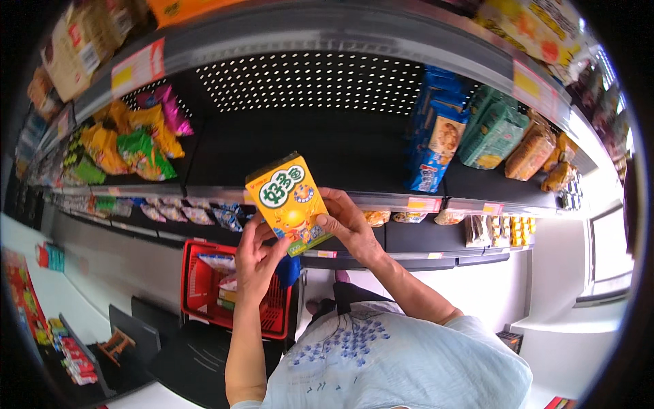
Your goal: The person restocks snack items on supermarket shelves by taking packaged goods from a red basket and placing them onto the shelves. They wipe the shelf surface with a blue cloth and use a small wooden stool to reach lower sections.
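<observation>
Cardboard box (291,198), yellow, rectangular, tilted: I see left hand (255,258) and right hand (352,228) both gripping it. Red plastic basket (192,279) sits below, near long black shelf (293,140).

I see a yellow box (289,204), seemingly closed, green along its bottom. It's tilted, before the black shelf (293,136).

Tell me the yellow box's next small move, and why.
Probably ease the yellow box forward onto the black shelf: the left hand and right hand hold it, and dark shelf surface shows beyond it, between bagged snacks and blue packets.
</observation>
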